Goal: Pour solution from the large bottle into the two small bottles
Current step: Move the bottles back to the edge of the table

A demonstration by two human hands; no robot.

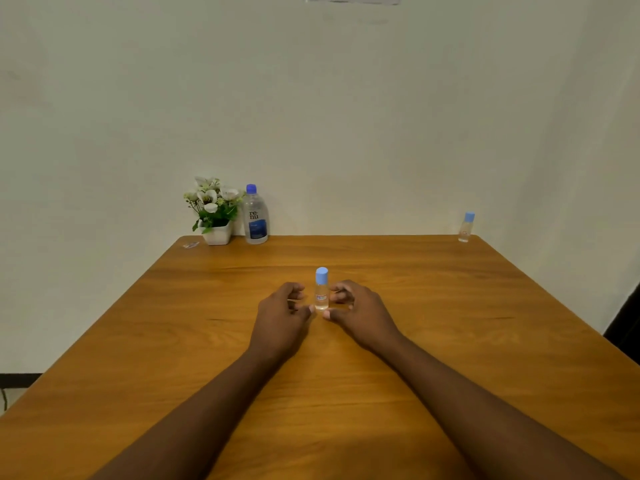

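Observation:
A small clear bottle (321,289) with a light blue cap stands upright at the middle of the wooden table (433,323). My left hand (282,313) rests just left of it and my right hand (356,311) just right of it, fingers loosely curled and apart. Both thumb tips lie close to the bottle's base; neither hand grips it. A second small capped bottle (465,227) stands at the far right corner. The large clear bottle (255,216), blue cap on, with a blue label, stands at the far left against the wall.
A white pot of artificial flowers (214,211) stands immediately left of the large bottle. A small clear scrap (190,244) lies near the far left corner. The table's far edge meets a plain wall.

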